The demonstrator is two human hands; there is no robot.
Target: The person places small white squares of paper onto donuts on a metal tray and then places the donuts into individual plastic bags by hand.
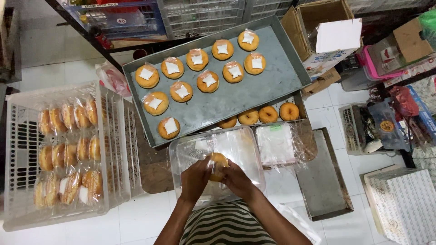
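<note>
My left hand [195,180] and my right hand [236,178] both grip one golden donut [218,162] in a clear plastic bag, held over a clear plastic tub [247,145] in front of me. Beyond the tub lies a grey metal tray [254,95] with several bagged donuts [182,91], each with a white square on top. A lower tray under it shows three unbagged donuts [268,114] at its edge. A stack of clear bags [275,144] rests right of the tub.
A white plastic crate [18,136] on the left holds rows of wrapped donuts [68,154]. An upside-down metal tray [323,181] lies on the floor at right. Cardboard boxes [318,18], a white patterned box [404,204] and shelving crates [200,16] surround the spot.
</note>
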